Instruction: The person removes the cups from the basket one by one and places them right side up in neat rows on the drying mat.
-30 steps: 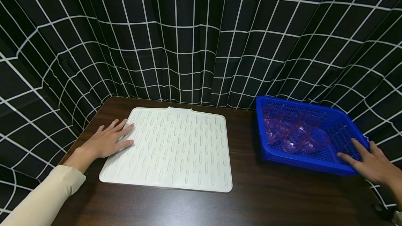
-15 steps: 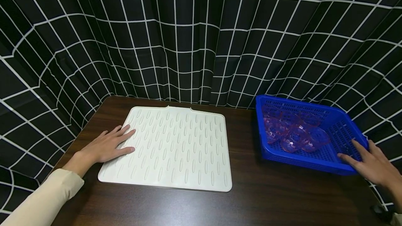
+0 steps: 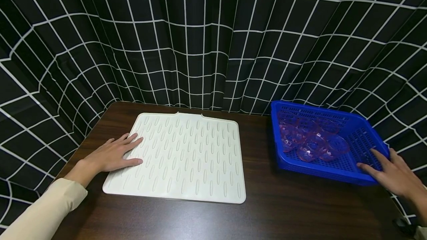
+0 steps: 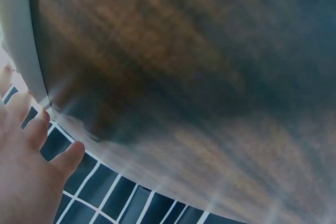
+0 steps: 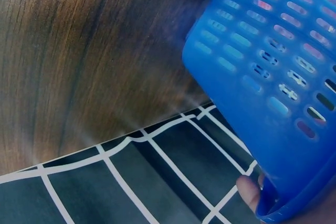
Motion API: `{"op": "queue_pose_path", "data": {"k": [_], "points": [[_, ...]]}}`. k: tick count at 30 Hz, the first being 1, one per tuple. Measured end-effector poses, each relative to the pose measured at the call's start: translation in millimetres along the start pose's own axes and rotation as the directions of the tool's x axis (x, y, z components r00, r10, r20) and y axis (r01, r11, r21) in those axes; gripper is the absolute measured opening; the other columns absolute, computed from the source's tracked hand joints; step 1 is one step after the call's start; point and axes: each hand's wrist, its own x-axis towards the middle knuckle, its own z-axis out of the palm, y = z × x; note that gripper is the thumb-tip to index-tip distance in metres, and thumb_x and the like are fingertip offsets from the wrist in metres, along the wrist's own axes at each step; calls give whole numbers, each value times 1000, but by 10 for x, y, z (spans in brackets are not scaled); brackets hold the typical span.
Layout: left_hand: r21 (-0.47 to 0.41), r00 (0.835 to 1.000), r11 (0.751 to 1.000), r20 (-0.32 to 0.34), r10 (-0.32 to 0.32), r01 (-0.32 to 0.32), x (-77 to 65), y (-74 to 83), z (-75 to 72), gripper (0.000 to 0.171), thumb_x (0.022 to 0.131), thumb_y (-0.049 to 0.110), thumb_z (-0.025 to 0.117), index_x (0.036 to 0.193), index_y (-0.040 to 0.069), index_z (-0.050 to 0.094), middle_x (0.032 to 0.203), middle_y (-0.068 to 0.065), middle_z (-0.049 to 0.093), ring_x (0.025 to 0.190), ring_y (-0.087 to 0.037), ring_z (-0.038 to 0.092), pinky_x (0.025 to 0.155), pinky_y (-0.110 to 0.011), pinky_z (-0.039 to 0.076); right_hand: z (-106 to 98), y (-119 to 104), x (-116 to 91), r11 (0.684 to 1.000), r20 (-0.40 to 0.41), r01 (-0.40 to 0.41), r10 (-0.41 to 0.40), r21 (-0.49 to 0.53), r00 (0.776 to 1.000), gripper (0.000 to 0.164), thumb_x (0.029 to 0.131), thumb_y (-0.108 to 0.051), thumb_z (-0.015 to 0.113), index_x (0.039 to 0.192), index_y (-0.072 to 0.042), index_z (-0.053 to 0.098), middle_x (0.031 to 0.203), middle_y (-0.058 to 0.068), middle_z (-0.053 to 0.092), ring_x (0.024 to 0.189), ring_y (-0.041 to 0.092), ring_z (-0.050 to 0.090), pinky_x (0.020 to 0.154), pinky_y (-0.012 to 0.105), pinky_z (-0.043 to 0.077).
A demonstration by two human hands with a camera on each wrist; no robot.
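L grip (image 3: 111, 155) slid nearer, spread wide on wht mat (image 3: 190, 158); R grip (image 3: 397, 175) holding basket (image 3: 320, 172); dk bench (image 3: 287, 206), blk curtain (image 3: 197, 40) far.

Right hand (image 5: 249, 192) mostly hidden between four and five o'clock
My right wrist view has the basket (image 5: 252, 116) covering it; left wrist view crops the left hand (image 4: 26, 171) at eight.

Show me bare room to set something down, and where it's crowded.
Free: the dark brown wood-grain table between the white rectangular ridged mat and blue perforated plastic basket, and in front of both; also the mat's centre. Crowded: the basket's left side (transparent pink rounded pieces), the mat's left edge (left hand) and basket's right end (right hand).
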Motion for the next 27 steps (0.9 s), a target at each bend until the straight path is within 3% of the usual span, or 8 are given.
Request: {"op": "queue_pose_path", "data": {"k": [27], "points": [[27,1000,1000,-1,10,-10,38,27,-33,91,87,74,52,152,11,41,157,-22,33,143,-49,27,108,-72,24,12,-248,32,1000,6,25,-25,-3,1000,89,99,-57,44,149,13,17,145,51,-4,131,72,5,95,83,17]]}}
